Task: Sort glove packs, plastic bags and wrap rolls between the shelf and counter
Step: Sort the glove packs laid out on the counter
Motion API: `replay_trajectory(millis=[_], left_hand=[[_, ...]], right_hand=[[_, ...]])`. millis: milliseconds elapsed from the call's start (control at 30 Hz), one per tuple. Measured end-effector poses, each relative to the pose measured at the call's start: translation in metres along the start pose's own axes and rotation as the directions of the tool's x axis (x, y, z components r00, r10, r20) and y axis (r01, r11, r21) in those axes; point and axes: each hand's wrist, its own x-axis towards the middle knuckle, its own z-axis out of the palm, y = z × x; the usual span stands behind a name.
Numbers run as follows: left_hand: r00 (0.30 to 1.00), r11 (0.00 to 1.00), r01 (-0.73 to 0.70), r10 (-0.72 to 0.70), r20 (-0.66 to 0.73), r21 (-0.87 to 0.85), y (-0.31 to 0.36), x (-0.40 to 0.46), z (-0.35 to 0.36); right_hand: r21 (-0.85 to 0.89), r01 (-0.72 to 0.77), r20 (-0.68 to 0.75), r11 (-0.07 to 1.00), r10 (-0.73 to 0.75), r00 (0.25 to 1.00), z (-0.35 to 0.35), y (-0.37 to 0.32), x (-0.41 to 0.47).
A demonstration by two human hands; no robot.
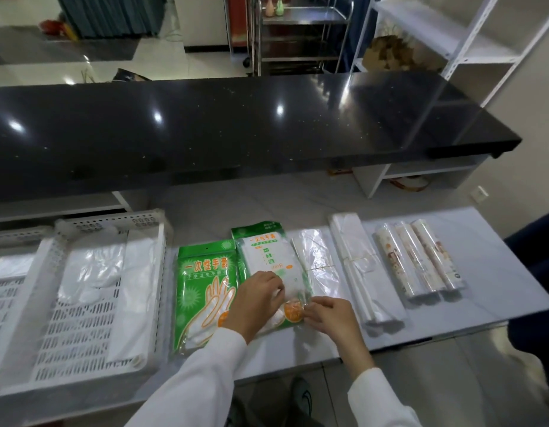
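Head view: my left hand [257,298] and right hand [328,312] pinch the near edge of a green-and-white glove pack [268,260] lying on the white counter [489,278], overlapping another green glove pack [205,291], beside clear plastic bags [318,260].

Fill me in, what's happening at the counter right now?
A person is sorting supplies on the white counter. Both hands, left hand and right hand, grip the near end of the right glove pack. Another green glove pack lies beside it. Further right lie bundles of plastic bags and three wrap rolls. The white shelf tray on the left holds some clear bags.
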Motion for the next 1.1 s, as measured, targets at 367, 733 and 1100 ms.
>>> replay_trajectory(millis=[367,733,1100], left_hand=[[0.993,0.994,0.086,-0.091,-0.075,-0.070,-0.001,-0.012,0.004],[0.998,0.997,0.063,-0.064,0.003,0.039,0.002,-0.009,0.000],[0.994,0.993,0.105,-0.106,0.033,0.047,0.001,-0.011,-0.004]], right_hand=[[0.218,-0.335,0.053,0.917,0.332,0.942,0.014,-0.014,-0.016],[0.472,-0.391,0.169,0.790,0.354,0.920,0.027,-0.004,-0.011],[0.569,-0.426,0.228,0.704,0.363,0.903,0.040,0.005,-0.003]])
